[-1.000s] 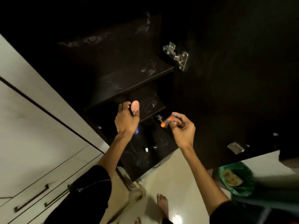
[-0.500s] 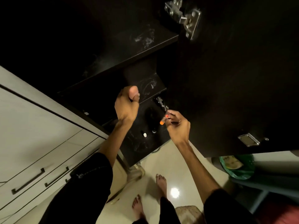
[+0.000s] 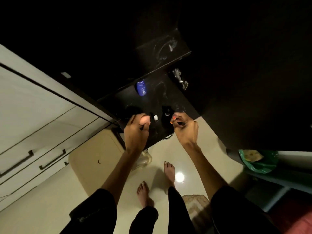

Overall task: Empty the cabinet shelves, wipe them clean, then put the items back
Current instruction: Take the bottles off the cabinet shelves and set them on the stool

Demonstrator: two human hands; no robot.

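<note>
The dark cabinet stands open, and its bottom shelf (image 3: 152, 102) carries a blue bottle (image 3: 141, 87), a small white-capped bottle (image 3: 155, 117) and a black bottle (image 3: 167, 112). A shelf above (image 3: 163, 48) is bare and smeared with dust. My left hand (image 3: 136, 132) hovers over the bottom shelf's front edge and grips a pink egg-shaped object (image 3: 145, 120). To the right of the small bottles, my right hand (image 3: 185, 130) pinches a small orange-tipped item (image 3: 173, 119).
The open cabinet door (image 3: 253, 81) fills the right, with a metal hinge (image 3: 180, 78) at its inner edge. White drawers (image 3: 33, 132) stand at left. On the floor are a beige box (image 3: 96, 157), a green bag (image 3: 258, 162), a mat (image 3: 194, 200) and my bare feet.
My view has tilted down. Both hands have dropped from the middle shelves to the bottom shelf's front edge, still holding the pink object and the orange-tipped item.
</note>
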